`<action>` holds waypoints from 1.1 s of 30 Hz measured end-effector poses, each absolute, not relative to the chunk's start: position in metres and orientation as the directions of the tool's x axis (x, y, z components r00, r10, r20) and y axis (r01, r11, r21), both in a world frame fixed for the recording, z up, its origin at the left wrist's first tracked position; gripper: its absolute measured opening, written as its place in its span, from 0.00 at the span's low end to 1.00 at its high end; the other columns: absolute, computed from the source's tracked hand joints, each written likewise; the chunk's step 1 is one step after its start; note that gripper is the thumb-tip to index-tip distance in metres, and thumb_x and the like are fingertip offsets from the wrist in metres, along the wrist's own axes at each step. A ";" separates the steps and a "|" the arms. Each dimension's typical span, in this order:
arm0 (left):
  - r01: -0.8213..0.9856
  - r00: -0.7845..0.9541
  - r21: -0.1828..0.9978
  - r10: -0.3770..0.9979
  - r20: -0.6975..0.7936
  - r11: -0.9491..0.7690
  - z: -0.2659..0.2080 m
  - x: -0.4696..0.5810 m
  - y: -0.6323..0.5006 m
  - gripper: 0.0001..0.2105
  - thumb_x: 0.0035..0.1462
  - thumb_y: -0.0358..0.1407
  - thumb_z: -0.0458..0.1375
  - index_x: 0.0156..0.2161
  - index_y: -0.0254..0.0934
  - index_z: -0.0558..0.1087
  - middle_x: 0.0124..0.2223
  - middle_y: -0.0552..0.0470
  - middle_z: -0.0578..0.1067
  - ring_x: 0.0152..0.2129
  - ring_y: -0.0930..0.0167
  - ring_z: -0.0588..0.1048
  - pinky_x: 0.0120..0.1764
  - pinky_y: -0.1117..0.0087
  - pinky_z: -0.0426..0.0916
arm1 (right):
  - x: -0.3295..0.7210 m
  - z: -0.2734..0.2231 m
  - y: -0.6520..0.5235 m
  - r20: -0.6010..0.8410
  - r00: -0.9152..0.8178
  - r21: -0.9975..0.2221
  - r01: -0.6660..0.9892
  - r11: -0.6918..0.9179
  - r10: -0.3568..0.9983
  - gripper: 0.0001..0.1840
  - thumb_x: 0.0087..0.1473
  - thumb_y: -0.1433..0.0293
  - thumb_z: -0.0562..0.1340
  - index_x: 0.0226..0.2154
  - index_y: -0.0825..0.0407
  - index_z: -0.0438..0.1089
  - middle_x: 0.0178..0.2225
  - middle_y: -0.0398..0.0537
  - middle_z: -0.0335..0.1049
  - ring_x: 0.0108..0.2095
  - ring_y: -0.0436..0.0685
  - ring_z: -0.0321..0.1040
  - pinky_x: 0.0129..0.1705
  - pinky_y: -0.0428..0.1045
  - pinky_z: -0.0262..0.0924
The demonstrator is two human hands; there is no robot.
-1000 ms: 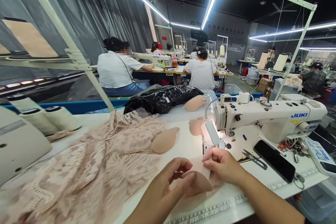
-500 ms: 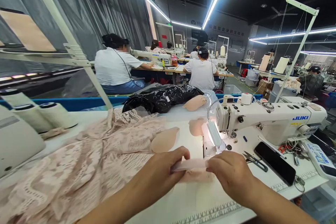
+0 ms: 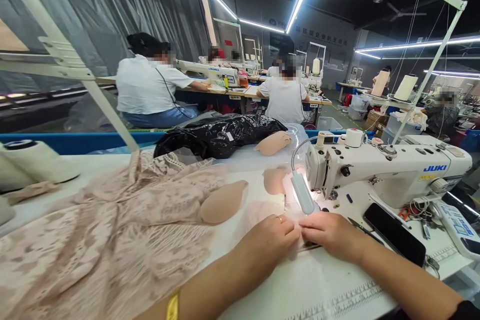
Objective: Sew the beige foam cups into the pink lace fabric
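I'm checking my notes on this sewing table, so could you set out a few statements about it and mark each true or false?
1. The left hand and right hand are both at the sheer fabric. True.
2. The ring is on the right hand. False: it is on the left.
3. The phone lies right of the lamp. True.
4. The black bag lies nearer the camera than the lace. False: it lies beyond it.

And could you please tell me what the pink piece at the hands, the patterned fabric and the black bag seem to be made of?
Pink piece: perhaps thin, matte mesh; it looks see-through, though blurred.
Patterned fabric: likely soft, matte lace, given its openwork and loose folds; fibre unclear.
Black bag: apparently glossy plastic film, with sharp highlights on its crinkles.
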State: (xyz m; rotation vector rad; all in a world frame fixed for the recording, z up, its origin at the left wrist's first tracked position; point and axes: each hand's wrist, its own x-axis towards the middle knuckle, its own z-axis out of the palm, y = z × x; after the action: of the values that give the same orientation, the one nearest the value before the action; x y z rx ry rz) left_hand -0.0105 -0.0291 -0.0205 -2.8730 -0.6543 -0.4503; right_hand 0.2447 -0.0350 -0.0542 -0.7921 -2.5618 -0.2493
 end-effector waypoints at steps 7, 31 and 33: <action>0.433 0.812 -0.036 0.372 0.450 -0.901 -0.036 -0.004 -0.026 0.14 0.53 0.15 0.52 0.28 0.37 0.66 0.32 0.51 0.73 0.29 0.66 0.70 0.33 0.65 0.66 | 0.254 -0.052 -0.046 0.530 -0.652 -0.059 0.610 0.790 0.542 0.15 0.62 0.82 0.60 0.43 0.46 0.74 0.38 0.45 0.74 0.37 0.56 0.66 0.39 0.48 0.60; 0.449 0.717 -0.017 0.349 0.603 -0.893 -0.056 0.006 -0.016 0.10 0.71 0.26 0.52 0.40 0.39 0.73 0.35 0.51 0.77 0.31 0.64 0.73 0.39 0.61 0.68 | 0.251 -0.048 -0.045 0.483 -0.597 -0.143 0.668 0.731 0.640 0.15 0.63 0.80 0.58 0.47 0.47 0.74 0.37 0.46 0.74 0.33 0.57 0.62 0.33 0.49 0.56; 0.408 0.718 -0.011 0.313 0.622 -0.913 -0.060 0.005 -0.006 0.10 0.71 0.27 0.51 0.41 0.39 0.74 0.34 0.52 0.76 0.29 0.64 0.72 0.38 0.62 0.67 | 0.250 -0.049 -0.045 0.480 -0.587 -0.133 0.686 0.715 0.652 0.15 0.61 0.81 0.58 0.44 0.48 0.73 0.36 0.46 0.72 0.34 0.57 0.61 0.32 0.49 0.55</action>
State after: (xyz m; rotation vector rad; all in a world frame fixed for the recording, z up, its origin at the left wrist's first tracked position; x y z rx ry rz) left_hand 0.0052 -0.0061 -0.0596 -2.7728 -0.5859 -0.9638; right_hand 0.2502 -0.0446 -0.0491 -1.0205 -2.4162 -0.0898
